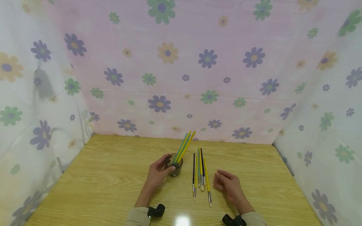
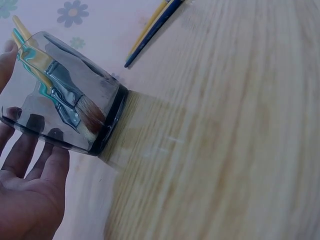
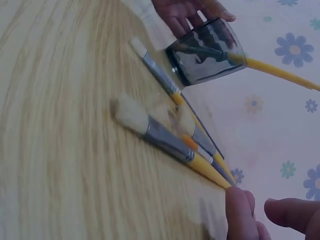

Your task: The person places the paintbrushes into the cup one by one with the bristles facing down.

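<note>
A smoky see-through glass stands on the table with several yellow and teal paintbrushes in it, bristles down and handles leaning up to the right. My left hand grips the glass from its left side, thumb on the near side, fingers round the far side. Right of the glass, several loose paintbrushes in yellow, teal and dark colours lie with their bristles toward me. Just right of them is my right hand, its fingers loosely bent and holding nothing. A gap shows between thumb and fingers in the right wrist view.
The wood-grain table carries the glass and the brushes. A flowered cloth hangs behind the table and along both sides. A black wrist camera sits on the left wrist, another on the right.
</note>
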The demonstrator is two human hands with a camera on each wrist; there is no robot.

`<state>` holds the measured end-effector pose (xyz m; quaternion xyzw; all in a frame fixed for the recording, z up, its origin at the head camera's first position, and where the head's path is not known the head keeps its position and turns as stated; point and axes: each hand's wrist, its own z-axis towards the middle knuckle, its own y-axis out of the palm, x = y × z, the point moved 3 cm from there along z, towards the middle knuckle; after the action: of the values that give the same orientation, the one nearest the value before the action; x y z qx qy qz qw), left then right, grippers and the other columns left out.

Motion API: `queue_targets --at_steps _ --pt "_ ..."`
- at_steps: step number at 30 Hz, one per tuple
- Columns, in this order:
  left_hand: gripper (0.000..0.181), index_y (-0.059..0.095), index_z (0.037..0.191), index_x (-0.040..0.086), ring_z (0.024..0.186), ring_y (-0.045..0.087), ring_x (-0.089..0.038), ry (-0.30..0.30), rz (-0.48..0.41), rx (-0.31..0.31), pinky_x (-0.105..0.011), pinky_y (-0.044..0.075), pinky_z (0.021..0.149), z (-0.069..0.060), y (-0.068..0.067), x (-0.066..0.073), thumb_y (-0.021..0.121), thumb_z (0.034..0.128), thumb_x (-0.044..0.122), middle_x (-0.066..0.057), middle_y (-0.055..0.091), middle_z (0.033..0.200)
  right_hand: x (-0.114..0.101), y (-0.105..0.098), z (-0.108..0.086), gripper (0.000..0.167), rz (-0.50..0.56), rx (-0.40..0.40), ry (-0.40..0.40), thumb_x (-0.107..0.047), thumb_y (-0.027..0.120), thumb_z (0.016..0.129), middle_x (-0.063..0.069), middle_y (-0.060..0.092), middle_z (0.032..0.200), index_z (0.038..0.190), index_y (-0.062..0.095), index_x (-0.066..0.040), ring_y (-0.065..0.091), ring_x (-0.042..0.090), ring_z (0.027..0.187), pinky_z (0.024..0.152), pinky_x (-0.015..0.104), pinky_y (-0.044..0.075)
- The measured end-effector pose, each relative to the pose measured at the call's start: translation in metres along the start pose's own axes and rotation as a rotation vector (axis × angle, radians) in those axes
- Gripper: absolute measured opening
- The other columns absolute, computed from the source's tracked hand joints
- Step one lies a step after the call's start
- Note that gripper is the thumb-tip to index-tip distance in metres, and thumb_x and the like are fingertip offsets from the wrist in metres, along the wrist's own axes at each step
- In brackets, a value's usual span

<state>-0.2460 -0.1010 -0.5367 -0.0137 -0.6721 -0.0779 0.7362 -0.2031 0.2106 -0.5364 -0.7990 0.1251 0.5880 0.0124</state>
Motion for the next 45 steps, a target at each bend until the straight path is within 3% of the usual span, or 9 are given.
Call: queue_targets --at_steps 9,17,30,45 --pt "0.070 0.043 0.152 -0.002 0.142 0.046 -0.037 0.023 0.016 -0.007 -0.046 0.038 0.119 -0.001 0.000 0.002 0.076 0.0910 0.005 -0.019 0.051 0.151 -0.001 0.002 0.000 0.044 -0.163 -0.064 0.022 -0.003 0.068 0.096 0.017 0.074 0.105 0.134 0.055 0.016 0.073 0.020 0.089 0.075 0.035 0.065" --pt "0.069 0.045 0.152 0.000 0.142 0.047 -0.034 -0.002 0.007 -0.002 -0.042 0.038 0.119 -0.001 -0.001 0.003 0.076 0.0903 0.004 -0.014 0.053 0.151 -0.006 0.009 -0.002 0.040 -0.247 -0.062 0.004 0.001 0.071 0.092 0.021 0.073 0.107 0.128 0.060 0.015 0.073 0.021 0.091 0.077 0.038 0.065" --pt "0.069 0.044 0.153 0.002 0.143 0.045 -0.034 -0.005 0.012 -0.024 -0.043 0.036 0.120 0.000 -0.001 0.003 0.076 0.0913 0.005 -0.017 0.049 0.153 -0.009 0.020 -0.002 0.032 -0.610 0.004 -0.210 0.000 0.083 0.075 0.012 0.074 0.093 0.105 0.072 0.008 0.068 0.017 0.081 0.067 0.028 0.060" --pt "0.069 0.044 0.153 0.001 0.142 0.046 -0.035 0.012 0.026 -0.022 -0.044 0.038 0.119 0.003 -0.001 0.000 0.076 0.0915 0.007 -0.014 0.052 0.152 -0.009 0.019 -0.001 0.034 -0.588 -0.031 -0.191 -0.002 0.084 0.078 0.015 0.068 0.095 0.106 0.069 0.009 0.067 0.018 0.075 0.060 0.033 0.062"
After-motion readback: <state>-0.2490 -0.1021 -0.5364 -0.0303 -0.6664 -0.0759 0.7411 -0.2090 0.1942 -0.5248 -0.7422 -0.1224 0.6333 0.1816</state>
